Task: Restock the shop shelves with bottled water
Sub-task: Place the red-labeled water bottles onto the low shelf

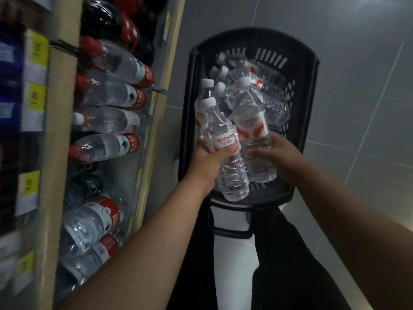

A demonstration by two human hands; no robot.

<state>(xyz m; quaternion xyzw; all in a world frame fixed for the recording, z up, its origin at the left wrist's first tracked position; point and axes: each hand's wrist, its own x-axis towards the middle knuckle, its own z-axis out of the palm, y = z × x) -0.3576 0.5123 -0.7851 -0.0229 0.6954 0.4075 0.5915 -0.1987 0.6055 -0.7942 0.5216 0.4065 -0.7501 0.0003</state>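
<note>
My left hand (pixel 209 163) grips a clear water bottle (pixel 223 139) with a white cap and a red-and-white label, held over the near end of a black plastic basket (pixel 192 104). Another bottle sticks up behind it; whether my left hand holds that one too is unclear. My right hand (pixel 279 157) holds a second water bottle (pixel 251 121) of the same kind just to the right, the two bottles touching. Several more white-capped bottles (pixel 225 74) lie in the basket. The shelves (pixel 154 121) stand on my left.
Red-capped water bottles (pixel 116 86) fill the upper and lower shelves, dark cola bottles (pixel 125 21) sit above them, and one shelf level (pixel 125 173) shows open room. Yellow price tags (pixel 36 97) line a blurred shelf unit at far left. Grey tiled floor (pixel 357 86) lies to the right.
</note>
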